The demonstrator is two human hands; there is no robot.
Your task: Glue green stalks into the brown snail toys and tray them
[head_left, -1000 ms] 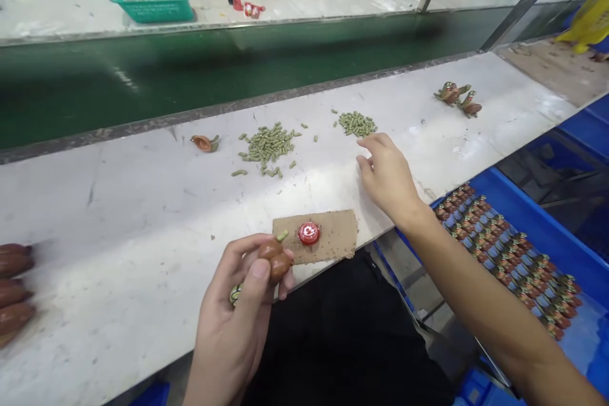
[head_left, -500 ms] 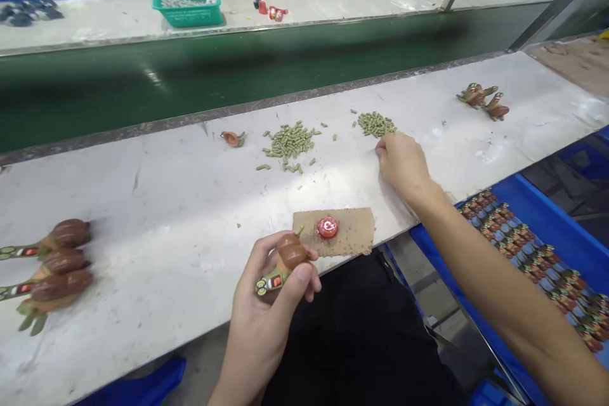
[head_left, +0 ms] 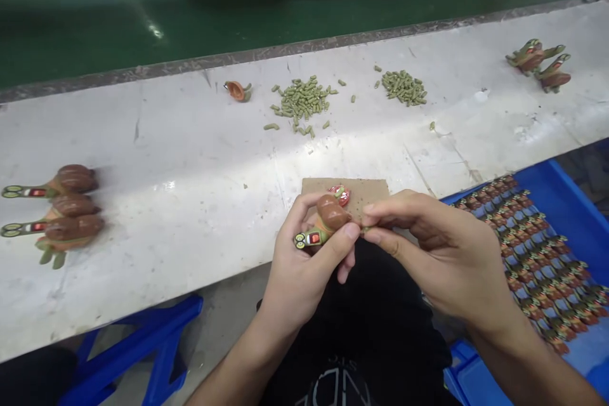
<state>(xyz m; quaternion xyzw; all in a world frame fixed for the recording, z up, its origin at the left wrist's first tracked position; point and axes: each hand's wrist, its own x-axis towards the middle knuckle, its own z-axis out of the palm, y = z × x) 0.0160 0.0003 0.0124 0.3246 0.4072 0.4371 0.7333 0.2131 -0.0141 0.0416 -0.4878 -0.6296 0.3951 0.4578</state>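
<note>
My left hand (head_left: 304, 273) held a brown-and-green figure (head_left: 332, 212) near the cardboard (head_left: 371, 190); just right of it, my right hand (head_left: 451, 257) pinched a small green piece (head_left: 365, 229).

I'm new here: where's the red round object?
Right of centre in the head view, the red object lies on flat brown cardboard, partly behind the glossy brown toy in the left hand.

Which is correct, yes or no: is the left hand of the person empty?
No, the left hand holds a brown-and-green figure in front of the cardboard piece.
</note>
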